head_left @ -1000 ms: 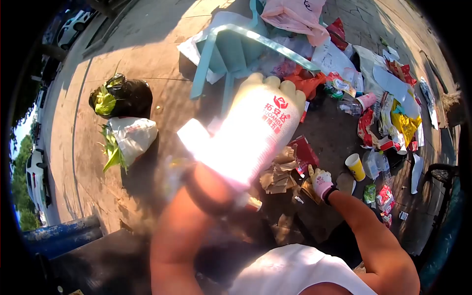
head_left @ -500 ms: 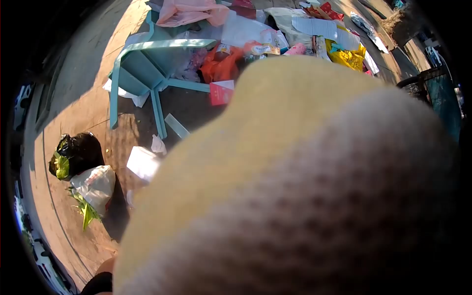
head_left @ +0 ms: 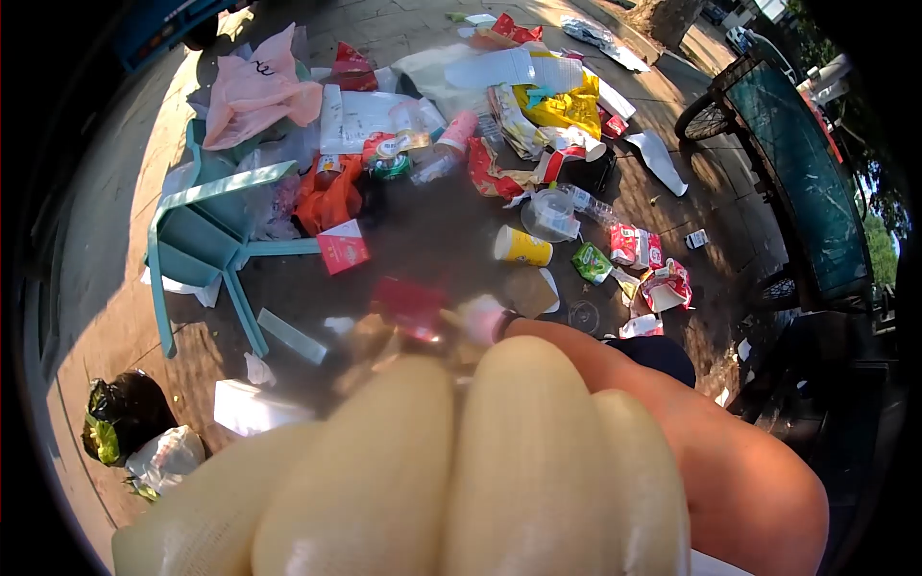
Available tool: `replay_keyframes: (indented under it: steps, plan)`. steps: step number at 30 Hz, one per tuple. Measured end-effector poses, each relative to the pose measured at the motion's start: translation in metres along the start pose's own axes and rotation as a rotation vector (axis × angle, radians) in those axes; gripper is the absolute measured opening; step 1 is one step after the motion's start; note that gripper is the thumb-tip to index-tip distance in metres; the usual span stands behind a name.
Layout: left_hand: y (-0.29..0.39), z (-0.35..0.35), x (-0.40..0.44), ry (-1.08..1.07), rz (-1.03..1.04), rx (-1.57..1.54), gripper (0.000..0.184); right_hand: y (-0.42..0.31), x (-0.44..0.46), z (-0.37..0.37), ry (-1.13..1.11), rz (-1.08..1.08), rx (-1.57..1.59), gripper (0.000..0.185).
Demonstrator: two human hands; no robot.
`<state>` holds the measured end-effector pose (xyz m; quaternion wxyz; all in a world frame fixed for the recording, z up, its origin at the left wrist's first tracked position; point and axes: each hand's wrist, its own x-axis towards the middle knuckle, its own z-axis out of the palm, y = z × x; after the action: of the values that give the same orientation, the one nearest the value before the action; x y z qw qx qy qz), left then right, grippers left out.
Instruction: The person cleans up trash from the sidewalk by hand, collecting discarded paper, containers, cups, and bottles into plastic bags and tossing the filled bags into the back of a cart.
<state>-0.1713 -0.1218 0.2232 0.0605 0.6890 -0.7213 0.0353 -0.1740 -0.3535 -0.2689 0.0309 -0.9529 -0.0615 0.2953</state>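
Note:
Close to the camera, my left hand (head_left: 451, 470) in a cream-coated glove fills the lower middle, its fingers side by side with nothing visible in them. Past it, my right hand (head_left: 483, 319), gloved and blurred, reaches in from the right on a bare forearm. Its fingers meet the edge of a blurred red box (head_left: 408, 302) and appear to grip it. Brown cardboard-like pieces (head_left: 375, 346) lie just below, partly hidden by my left fingers. A yellow paper cup (head_left: 523, 247) and a pink-red carton (head_left: 343, 247) are nearby on the ground.
An overturned turquoise plastic chair (head_left: 197, 240) lies at left. Bags, wrappers and bottles spread across the pavement, with a pink plastic bag (head_left: 259, 91) and a yellow bag (head_left: 571, 104) behind. Black bag (head_left: 130, 418) sits lower left. A green-sided cart (head_left: 802, 173) stands at right.
The large blurred glove has dropped lower, exposing the litter and my right arm. The view has shifted, so the chair and bags sit further left and the cart shows at right.

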Motion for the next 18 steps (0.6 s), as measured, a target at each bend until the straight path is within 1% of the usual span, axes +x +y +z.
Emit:
replay_keyframes:
  steps: [2,3,4,6,7,9,10,11,12,13,14,16,17,18]
  plan:
    - [0.000,-0.006,0.000,0.019,0.001,0.022,0.035,-0.001,0.009,0.011,-0.024,0.039,-0.067,0.063]
    - [-0.002,-0.010,-0.001,0.031,-0.008,0.033,0.035,-0.010,-0.005,-0.015,-0.045,0.051,-0.032,0.046]
    - [-0.003,-0.014,-0.004,0.042,-0.021,0.047,0.035,-0.011,-0.009,-0.011,0.021,0.043,-0.058,0.037]
    - [-0.012,-0.023,-0.013,0.075,-0.097,0.068,0.036,-0.012,-0.010,-0.016,-0.016,0.059,-0.024,0.033]
    - [-0.019,-0.024,-0.018,0.086,-0.154,0.067,0.036,-0.013,-0.020,-0.027,0.071,0.048,0.021,0.029]
    - [-0.041,-0.008,-0.032,0.066,-0.338,-0.025,0.036,-0.010,-0.023,-0.039,-0.025,0.073,-0.007,0.027]
    - [-0.053,0.014,-0.041,0.033,-0.425,-0.106,0.035,-0.010,-0.022,-0.043,-0.070,0.066,-0.024,0.027]
    - [-0.065,0.036,-0.049,0.004,-0.514,-0.182,0.033,-0.007,-0.018,-0.031,0.027,0.095,-0.003,0.025]
    - [-0.073,0.049,-0.055,-0.103,-0.595,-0.207,0.034,0.006,0.001,0.000,0.100,0.072,-0.012,0.026]
    - [-0.080,0.066,-0.067,-0.180,-0.666,-0.256,0.035,0.018,0.004,0.018,0.224,0.014,0.006,0.025]
    - [-0.082,0.079,-0.076,-0.225,-0.747,-0.262,0.036,0.032,0.023,0.041,0.163,0.043,-0.009,0.024]
    - [-0.084,0.102,-0.097,-0.117,-0.813,-0.380,0.037,0.027,0.007,-0.003,0.123,0.104,0.015,0.017]
    - [-0.085,0.105,-0.100,-0.145,-0.835,-0.372,0.037,0.018,-0.013,-0.054,-0.070,0.043,-0.142,0.025]
    - [-0.086,0.108,-0.099,-0.167,-0.853,-0.366,0.037,0.028,-0.006,-0.046,-0.035,-0.021,-0.145,0.032]
